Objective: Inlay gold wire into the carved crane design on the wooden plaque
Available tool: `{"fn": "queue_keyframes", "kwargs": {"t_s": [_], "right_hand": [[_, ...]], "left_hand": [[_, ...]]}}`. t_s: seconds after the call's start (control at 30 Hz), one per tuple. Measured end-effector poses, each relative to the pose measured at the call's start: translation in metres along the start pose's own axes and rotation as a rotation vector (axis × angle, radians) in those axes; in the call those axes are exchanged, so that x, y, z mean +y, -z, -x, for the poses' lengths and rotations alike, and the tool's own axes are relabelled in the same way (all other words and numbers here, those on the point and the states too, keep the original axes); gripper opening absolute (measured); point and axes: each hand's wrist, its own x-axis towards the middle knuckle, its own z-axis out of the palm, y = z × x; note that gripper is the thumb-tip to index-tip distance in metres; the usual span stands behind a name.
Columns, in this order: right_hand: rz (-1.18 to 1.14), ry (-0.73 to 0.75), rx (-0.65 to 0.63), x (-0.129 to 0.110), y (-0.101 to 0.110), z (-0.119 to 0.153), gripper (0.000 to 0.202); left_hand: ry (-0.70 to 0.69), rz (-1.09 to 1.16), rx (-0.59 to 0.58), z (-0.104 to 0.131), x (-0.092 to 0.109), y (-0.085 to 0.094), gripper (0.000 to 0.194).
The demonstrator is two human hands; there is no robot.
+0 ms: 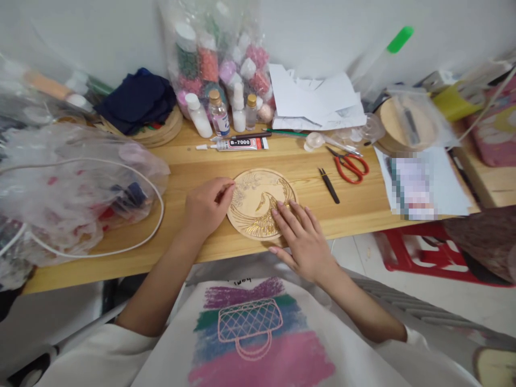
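A round wooden disc with an engraved, partly gold bird design lies flat on the wooden table. At its left edge is my left hand, fingers pinched together; whatever they hold, if anything, is too small to make out. My right hand rests with spread fingers on the disc's lower right part and holds nothing. Black tweezers lie right of the disc, and red-handled scissors are just beyond them. A B-7000 glue tube lies behind the disc.
Small bottles stand at the back before a plastic bag of jars. A crumpled plastic bag and white cable cover the left side. White papers lie at the back; more sheets are at right.
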Motion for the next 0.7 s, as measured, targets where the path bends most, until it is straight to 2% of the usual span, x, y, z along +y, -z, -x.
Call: {"fn": "queue_keyframes", "kwargs": {"t_s": [0.33,0.57,0.7], "right_hand": [[0.05,0.124,-0.02,-0.013,0.0,0.002,0.076],[0.018,-0.019,0.06,-0.009,-0.006,0.001,0.071],[0.034,-0.009,0.073,-0.007,-0.008,0.0,0.071]], "left_hand": [[-0.021,-0.005,0.015,0.0,0.002,0.001,0.016],[-0.006,-0.002,0.01,0.0,0.002,0.0,0.016],[0.002,-0.002,0.003,-0.001,0.001,0.0,0.015]]}}
